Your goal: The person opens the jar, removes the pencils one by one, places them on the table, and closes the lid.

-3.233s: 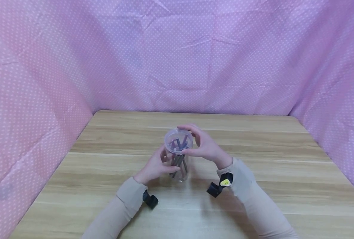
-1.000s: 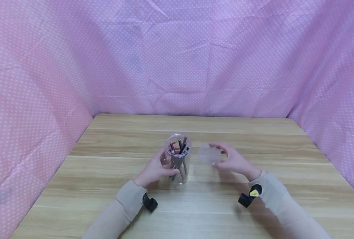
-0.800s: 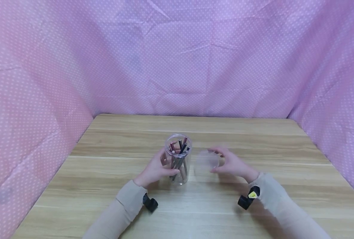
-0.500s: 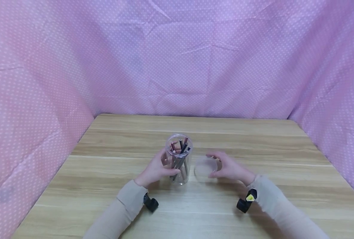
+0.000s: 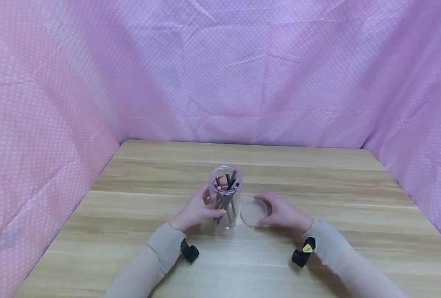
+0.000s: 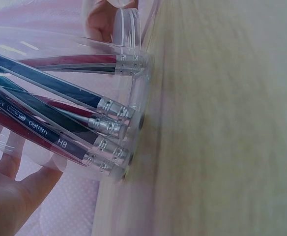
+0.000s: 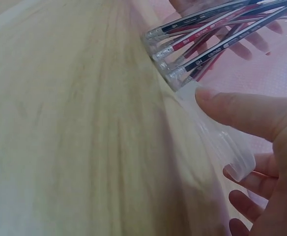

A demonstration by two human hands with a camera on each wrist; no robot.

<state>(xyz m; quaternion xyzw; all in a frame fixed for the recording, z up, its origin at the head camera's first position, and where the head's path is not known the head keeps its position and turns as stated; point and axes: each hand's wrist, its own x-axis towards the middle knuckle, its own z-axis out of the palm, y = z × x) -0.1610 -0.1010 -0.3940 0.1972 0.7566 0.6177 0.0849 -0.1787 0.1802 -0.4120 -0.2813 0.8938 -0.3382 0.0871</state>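
Note:
A clear plastic jar [image 5: 225, 227] stands upright on the table, its top uncovered. Several dark and red pencils [image 5: 230, 185] lean inside it; the left wrist view shows the metal-banded eraser ends of the pencils [image 6: 74, 123] at the jar's base. My left hand [image 5: 196, 211] grips the jar from the left, thumb in front and fingers behind. Just right of the jar, a round translucent lid [image 5: 253, 212] lies at table level. My right hand [image 5: 281, 213] pinches its edge; in the right wrist view the thumb is on one side of the lid [image 7: 217, 132], fingers on the other.
The wooden table [image 5: 131, 182] extends on all sides of the jar and lid. Pink dotted cloth [image 5: 220, 82] hangs behind the table and along both sides. Each wrist wears a small black camera, such as the right camera [image 5: 300, 257].
The right hand took the lid off the jar's top, moved it right, then brought it down to the table beside the jar. The left hand has kept its grip on the jar.

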